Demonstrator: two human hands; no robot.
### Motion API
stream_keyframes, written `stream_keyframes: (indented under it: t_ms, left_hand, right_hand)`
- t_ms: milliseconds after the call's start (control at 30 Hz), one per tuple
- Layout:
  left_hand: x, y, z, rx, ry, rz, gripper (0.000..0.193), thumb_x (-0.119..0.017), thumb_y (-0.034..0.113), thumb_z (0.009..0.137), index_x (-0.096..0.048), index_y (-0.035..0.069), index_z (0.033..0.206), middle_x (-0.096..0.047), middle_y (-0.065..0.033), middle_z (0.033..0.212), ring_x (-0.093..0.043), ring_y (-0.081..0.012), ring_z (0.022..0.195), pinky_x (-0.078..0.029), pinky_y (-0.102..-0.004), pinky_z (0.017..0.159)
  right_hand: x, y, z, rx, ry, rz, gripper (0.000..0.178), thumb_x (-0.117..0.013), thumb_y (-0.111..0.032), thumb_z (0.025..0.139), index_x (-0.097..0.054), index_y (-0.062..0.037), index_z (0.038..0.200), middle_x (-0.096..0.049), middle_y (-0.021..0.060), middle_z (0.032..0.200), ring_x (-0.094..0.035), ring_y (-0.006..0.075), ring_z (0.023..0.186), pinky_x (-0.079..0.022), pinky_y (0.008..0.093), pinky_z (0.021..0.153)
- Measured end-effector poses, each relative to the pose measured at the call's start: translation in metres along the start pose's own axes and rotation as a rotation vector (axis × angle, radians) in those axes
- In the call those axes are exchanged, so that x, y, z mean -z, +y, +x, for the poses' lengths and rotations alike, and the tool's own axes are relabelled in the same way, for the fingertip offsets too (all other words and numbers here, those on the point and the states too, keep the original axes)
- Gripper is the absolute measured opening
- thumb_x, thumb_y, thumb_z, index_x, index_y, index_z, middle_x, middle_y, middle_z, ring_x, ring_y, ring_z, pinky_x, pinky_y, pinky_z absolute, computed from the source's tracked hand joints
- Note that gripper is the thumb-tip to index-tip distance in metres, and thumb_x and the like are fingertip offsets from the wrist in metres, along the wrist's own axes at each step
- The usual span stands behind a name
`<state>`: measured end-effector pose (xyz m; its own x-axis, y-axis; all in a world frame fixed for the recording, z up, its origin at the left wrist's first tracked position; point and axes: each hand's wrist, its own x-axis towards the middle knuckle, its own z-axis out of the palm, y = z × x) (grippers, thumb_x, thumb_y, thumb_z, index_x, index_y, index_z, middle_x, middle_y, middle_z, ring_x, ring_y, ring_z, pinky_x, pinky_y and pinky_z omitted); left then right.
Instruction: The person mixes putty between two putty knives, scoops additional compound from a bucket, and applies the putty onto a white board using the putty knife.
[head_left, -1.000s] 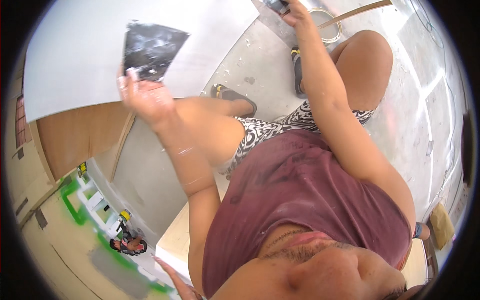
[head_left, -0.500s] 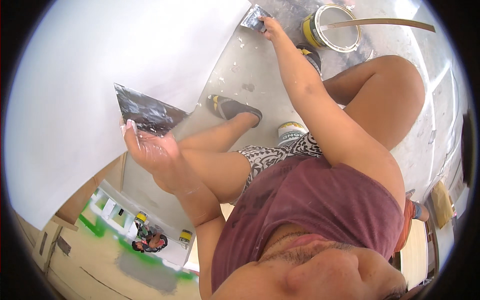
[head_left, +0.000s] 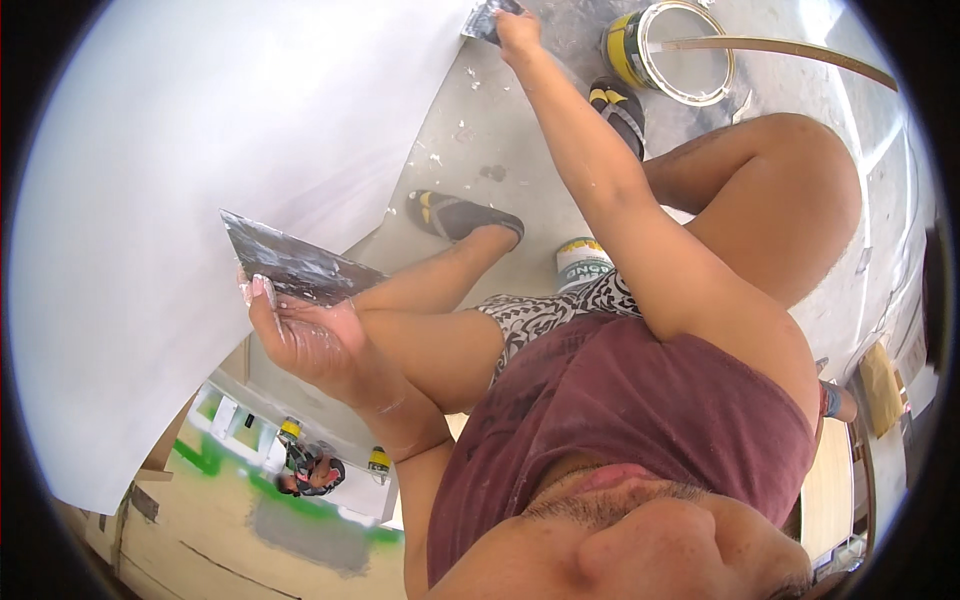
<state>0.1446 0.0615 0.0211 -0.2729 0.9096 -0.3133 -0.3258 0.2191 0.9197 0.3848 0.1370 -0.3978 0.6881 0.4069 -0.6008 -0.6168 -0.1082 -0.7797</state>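
My left hand (head_left: 308, 345), its fingers smeared with white putty, grips a wide putty knife (head_left: 290, 262) whose dark blade carries streaks of white. That blade is in front of the lower part of a large white panel (head_left: 220, 130). At the top of the view my right hand (head_left: 518, 35) is closed on a smaller putty knife (head_left: 482, 20). Its blade lies at the panel's far edge; whether it touches the surface I cannot tell. The handles of both knives are mostly hidden by my fingers.
An open yellow and green bucket (head_left: 625, 52) stands at the upper right, with a long thin strip (head_left: 780, 44) across it. A smaller tub (head_left: 582, 262) sits between my legs. White crumbs dot the grey floor (head_left: 480, 140). Another person (head_left: 310, 472) is far off at lower left.
My right hand has moved up and left with its knife, to the panel's edge. The wide knife in my left hand has dropped slightly and lies flatter.
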Motion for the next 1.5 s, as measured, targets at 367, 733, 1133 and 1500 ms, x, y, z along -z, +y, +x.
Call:
stream_keyframes:
  t_ms: [367,733,1133,1500]
  left_hand:
    - [0.006,0.003,0.0,0.019,0.031,0.009,0.012,-0.06,0.008,0.085,-0.061,0.007,0.096,-0.062,-0.002,0.095,-0.056,-0.0142,0.092,-0.045,-0.033,0.084]
    - [0.016,0.001,0.008,-0.002,0.016,0.041,0.016,-0.06,0.008,0.085,-0.061,0.005,0.101,-0.062,-0.0024,0.097,-0.057,-0.0139,0.093,-0.046,-0.0325,0.085]
    - [0.009,0.0,0.009,0.069,-0.072,-0.032,0.014,-0.061,0.009,0.086,-0.061,0.005,0.099,-0.063,-0.0032,0.095,-0.058,-0.0136,0.092,-0.045,-0.0317,0.085]
    - [0.012,0.0,0.002,0.041,-0.055,-0.006,0.015,-0.057,0.011,0.088,-0.06,0.005,0.102,-0.062,-0.0037,0.099,-0.056,-0.0153,0.095,-0.045,-0.0346,0.086]
  right_hand:
    - [0.006,0.008,0.017,-0.27,0.039,0.203,0.046,-0.062,0.002,0.079,-0.044,0.0079,0.121,-0.061,0.0144,0.1,-0.063,0.0219,0.08,-0.05,0.0398,0.066]
    - [0.009,0.025,0.035,-0.017,0.014,0.013,0.02,-0.056,-0.003,0.074,-0.059,0.0047,0.093,-0.061,0.0081,0.081,-0.059,0.019,0.069,-0.048,0.0358,0.06]
    - [0.036,0.053,0.104,0.009,0.036,-0.382,0.032,-0.058,-0.011,0.081,-0.062,0.0046,0.108,-0.067,0.0184,0.096,-0.064,0.0261,0.087,-0.05,0.0399,0.07]
    - [-0.006,-0.026,0.02,-0.02,0.041,0.163,0.024,-0.054,0.005,0.07,-0.056,0.0045,0.094,-0.059,0.006,0.08,-0.057,0.0148,0.067,-0.046,0.0329,0.057]
